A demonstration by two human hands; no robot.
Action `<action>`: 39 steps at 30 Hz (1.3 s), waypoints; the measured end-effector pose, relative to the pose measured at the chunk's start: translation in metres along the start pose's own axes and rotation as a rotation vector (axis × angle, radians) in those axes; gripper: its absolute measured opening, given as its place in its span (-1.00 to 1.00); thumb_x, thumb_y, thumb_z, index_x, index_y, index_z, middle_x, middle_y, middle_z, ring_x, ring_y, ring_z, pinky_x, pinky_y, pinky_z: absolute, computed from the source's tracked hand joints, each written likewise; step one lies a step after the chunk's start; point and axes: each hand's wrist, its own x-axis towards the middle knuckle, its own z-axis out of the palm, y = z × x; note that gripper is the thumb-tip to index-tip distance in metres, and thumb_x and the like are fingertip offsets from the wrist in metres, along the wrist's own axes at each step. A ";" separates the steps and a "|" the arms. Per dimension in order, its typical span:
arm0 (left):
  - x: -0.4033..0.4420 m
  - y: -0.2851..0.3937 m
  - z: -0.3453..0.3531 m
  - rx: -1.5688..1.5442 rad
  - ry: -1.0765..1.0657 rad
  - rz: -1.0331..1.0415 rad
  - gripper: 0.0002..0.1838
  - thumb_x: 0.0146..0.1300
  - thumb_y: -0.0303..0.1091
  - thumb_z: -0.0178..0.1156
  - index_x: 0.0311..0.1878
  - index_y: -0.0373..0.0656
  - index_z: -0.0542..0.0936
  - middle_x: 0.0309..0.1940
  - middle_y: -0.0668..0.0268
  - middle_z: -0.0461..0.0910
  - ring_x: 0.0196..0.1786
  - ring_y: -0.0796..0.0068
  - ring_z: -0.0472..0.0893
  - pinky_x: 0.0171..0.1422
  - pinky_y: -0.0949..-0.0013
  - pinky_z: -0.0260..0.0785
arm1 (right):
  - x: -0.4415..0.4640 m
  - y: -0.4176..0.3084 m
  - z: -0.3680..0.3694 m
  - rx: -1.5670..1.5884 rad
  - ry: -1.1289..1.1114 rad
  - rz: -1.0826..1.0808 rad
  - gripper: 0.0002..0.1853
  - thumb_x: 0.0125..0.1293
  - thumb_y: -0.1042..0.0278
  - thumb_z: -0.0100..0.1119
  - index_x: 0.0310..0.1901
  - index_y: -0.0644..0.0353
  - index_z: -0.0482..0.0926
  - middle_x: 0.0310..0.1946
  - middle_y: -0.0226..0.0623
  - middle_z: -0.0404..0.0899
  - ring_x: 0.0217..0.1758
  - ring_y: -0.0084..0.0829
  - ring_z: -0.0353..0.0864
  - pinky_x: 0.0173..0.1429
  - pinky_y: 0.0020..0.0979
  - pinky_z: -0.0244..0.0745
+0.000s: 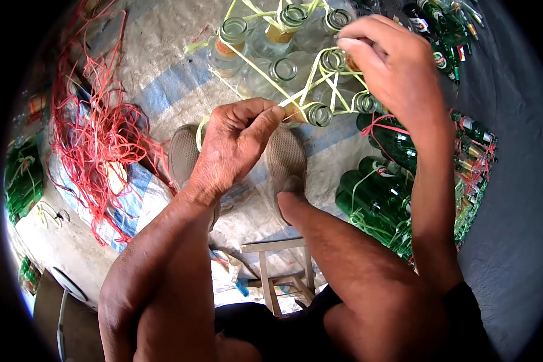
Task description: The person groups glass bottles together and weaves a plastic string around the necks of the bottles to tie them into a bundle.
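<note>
Several clear glass bottles stand upright in a cluster at the top centre, with pale yellow-green twine running around and between their necks. My left hand is closed, thumb and forefinger pinching the twine just left of the nearest bottle neck. Above the right side of the cluster is my right hand, its fingers curled together beside a bottle neck. What its fingertips hold, if anything, is blurred and too small to make out.
Tangled red twine lies at the left on a blue and white sheet. Green bottles lie bundled at the right, with more at the top right. A wooden stool stands between my legs, behind my shoes.
</note>
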 end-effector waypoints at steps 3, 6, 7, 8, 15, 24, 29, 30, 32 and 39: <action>-0.003 0.005 -0.005 -0.015 -0.029 -0.106 -0.72 0.54 -0.21 0.25 -0.12 -0.24 0.77 -0.55 0.61 0.40 -0.47 0.76 0.26 -0.37 0.57 0.11 | -0.040 -0.034 0.001 0.207 0.086 0.196 -0.96 0.38 0.57 0.32 -0.18 0.34 0.70 -0.44 -0.41 0.60 -0.42 -0.67 0.49 -0.33 -0.52 0.38; -0.002 0.021 -0.010 -0.190 -0.082 -0.315 -0.71 0.56 -0.19 0.21 -0.09 -0.25 0.73 -0.60 0.65 0.25 -0.54 0.78 0.14 -0.44 0.55 -0.01 | -0.075 -0.063 0.011 0.487 -0.072 0.208 -0.95 0.35 0.61 0.33 -0.18 0.35 0.70 -0.42 -0.33 0.63 -0.40 -0.58 0.55 -0.32 -0.48 0.43; -0.001 0.023 -0.011 -0.281 -0.120 -0.375 -0.72 0.57 -0.20 0.17 -0.07 -0.24 0.68 -0.61 0.65 0.14 -0.57 0.78 0.05 -0.49 0.52 -0.09 | -0.086 -0.070 0.017 0.552 -0.132 0.163 -0.94 0.33 0.62 0.33 -0.18 0.35 0.70 -0.41 -0.29 0.63 -0.40 -0.54 0.57 -0.32 -0.44 0.45; 0.000 0.023 -0.012 -0.303 -0.142 -0.392 -0.73 0.57 -0.21 0.17 -0.07 -0.24 0.68 -0.61 0.65 0.14 -0.58 0.77 0.06 -0.48 0.52 -0.09 | -0.098 -0.074 0.024 0.598 -0.225 0.256 -0.86 0.32 0.61 0.35 -0.10 0.35 0.68 -0.35 -0.25 0.64 -0.39 -0.50 0.60 -0.31 -0.42 0.49; -0.010 0.038 -0.016 -0.343 -0.177 -0.461 -0.77 0.60 -0.29 0.10 -0.07 -0.24 0.65 -0.61 0.62 0.13 -0.58 0.73 0.07 -0.49 0.51 -0.08 | -0.114 -0.072 0.101 0.964 -0.413 0.399 -0.47 0.38 0.34 0.43 0.30 0.24 0.46 -0.19 -0.30 0.63 -0.34 -0.52 0.63 -0.23 -0.40 0.56; -0.007 0.020 -0.044 -0.028 -0.235 -0.094 -0.73 0.59 -0.26 0.09 0.00 -0.29 0.63 -0.60 0.59 0.09 -0.59 0.74 0.06 -0.49 0.49 -0.08 | -0.150 -0.070 0.138 0.839 -0.885 0.339 -0.65 0.45 0.15 0.27 -0.26 0.37 0.69 -0.49 -0.16 0.66 -0.40 -0.45 0.62 -0.23 -0.28 0.51; -0.009 0.027 -0.037 0.110 -0.087 -0.084 -0.73 0.51 -0.28 0.10 -0.04 -0.26 0.71 -0.58 0.63 0.17 -0.58 0.81 0.07 -0.50 0.55 -0.13 | -0.182 -0.055 0.120 0.668 -0.799 0.379 -0.69 0.39 0.18 0.29 -0.18 0.33 0.73 -0.42 -0.02 0.70 -0.33 -0.36 0.67 -0.16 -0.24 0.52; -0.007 0.025 -0.037 0.110 -0.076 -0.072 -0.73 0.51 -0.26 0.14 -0.06 -0.25 0.72 -0.58 0.64 0.18 -0.58 0.82 0.07 -0.50 0.55 -0.15 | -0.185 -0.052 0.114 0.651 -0.736 0.437 -0.70 0.39 0.19 0.30 -0.18 0.33 0.73 -0.42 -0.02 0.70 -0.33 -0.36 0.66 -0.17 -0.24 0.52; -0.002 0.022 -0.038 0.109 -0.054 -0.116 -0.73 0.49 -0.23 0.18 -0.07 -0.23 0.74 -0.59 0.66 0.18 -0.58 0.83 0.06 -0.50 0.54 -0.17 | -0.194 -0.046 0.104 0.543 -0.519 0.524 -0.78 0.39 0.28 0.31 -0.23 0.31 0.70 -0.50 -0.06 0.63 -0.45 -0.40 0.57 -0.30 -0.23 0.46; 0.013 0.002 -0.047 0.093 -0.070 -0.063 -0.72 0.47 -0.17 0.26 -0.09 -0.20 0.76 -0.60 0.68 0.19 -0.58 0.84 0.07 -0.49 0.56 -0.18 | -0.218 -0.020 0.066 0.190 -0.234 0.660 -0.73 0.34 0.27 0.35 -0.38 0.31 0.57 -0.52 0.14 0.51 -0.48 0.13 0.51 -0.34 -0.06 0.42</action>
